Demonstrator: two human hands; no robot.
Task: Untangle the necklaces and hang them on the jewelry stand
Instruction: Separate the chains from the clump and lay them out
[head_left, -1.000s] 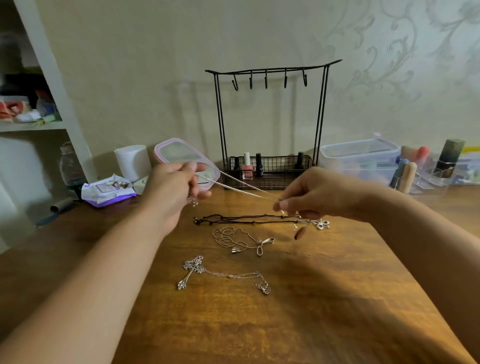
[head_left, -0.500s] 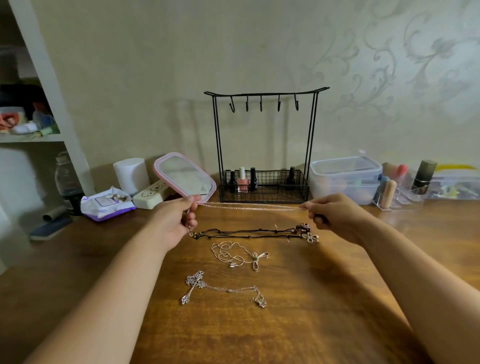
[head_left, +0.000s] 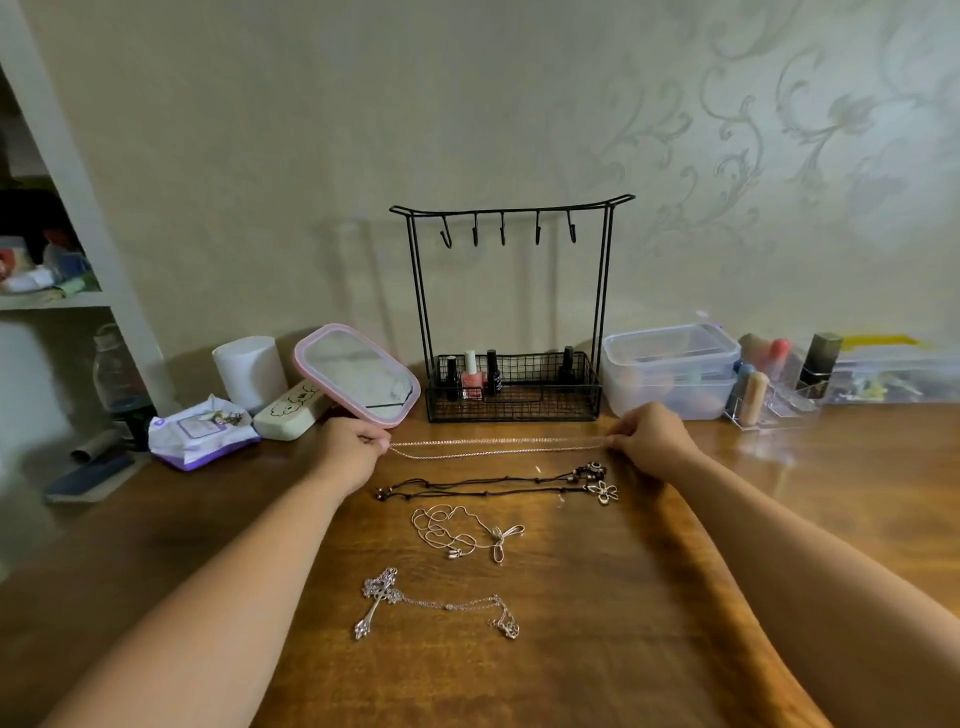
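Left hand (head_left: 358, 447) and right hand (head_left: 647, 436) low over the wooden table (head_left: 649, 649), each pinching one end of a thin chain necklace (head_left: 493, 448) between curled fingertips. Chain stretched level between them as two strands, just in front of the jewelry stand (head_left: 511, 312).

Stand upright against the wall, its five hooks (head_left: 503, 228) bare. Wire basket (head_left: 514, 389) at its foot, holding a pink polish bottle (head_left: 471, 375) and several dark bottles (head_left: 492, 371), all upright.

Nearer on the table, three more necklaces lying flat and apart: a black cord necklace (head_left: 483, 486) with a flower pendant at its right end, then a loosely coiled silver chain (head_left: 457, 532), then a cross-pendant necklace (head_left: 384, 597) closest to the camera.

Right of the stand, two stacked clear lidded tubs (head_left: 670, 371), contents blurred. Beyond them a clear organizer (head_left: 774, 400) with upright tubes and a dark bottle. Left of the stand, a pink-framed mirror (head_left: 358, 376) leaning tilted, a white cylinder (head_left: 249, 371), a cream case (head_left: 288, 410) and a wipes packet (head_left: 200, 431).
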